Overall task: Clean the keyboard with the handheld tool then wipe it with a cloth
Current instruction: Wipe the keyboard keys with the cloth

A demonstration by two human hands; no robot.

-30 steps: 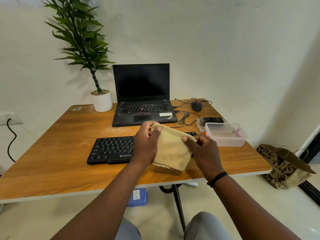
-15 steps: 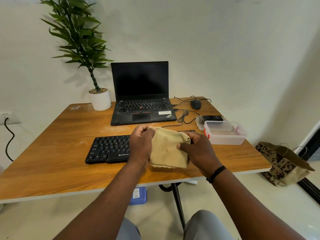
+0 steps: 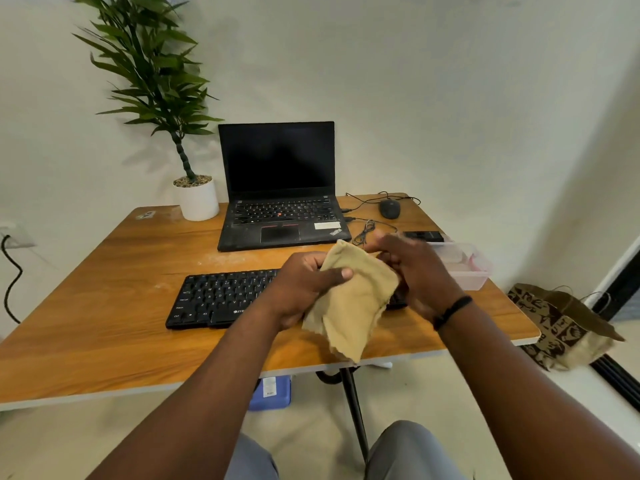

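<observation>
Left hand: my left hand (image 3: 301, 289) grips the cloth (image 3: 353, 299) from its left side, thumb laid across the front of the fabric and fingers curled behind it.
Right hand: my right hand (image 3: 415, 271) is at the cloth's upper right edge, motion-blurred. Its fingers look bent against the fabric, but I cannot tell whether they actually pinch it.
Cloth: tan, bunched, held in the air between my two hands, above the right part of the keyboard (image 3: 221, 297). Its frayed lower edge hangs down past the near edge of the table (image 3: 104, 327) as I see it.
Keyboard: black, lying flat on the table in front of me. My hands and the cloth hide its right half; only a bit of its right end shows beneath the cloth.
Laptop: the laptop (image 3: 280, 192) stands open behind the keyboard, screen dark.
Plant: the plant (image 3: 173, 109) in a white pot stands just left of the laptop, at the back of the table.
Mouse: the mouse (image 3: 390, 208) lies to the right of the laptop, its cable looped on the table.
Box: a clear plastic box (image 3: 467, 268) sits at the table's right side, partly behind my right hand.
Bag: a printed paper bag (image 3: 561, 327) stands on the floor to the right of the table.
</observation>
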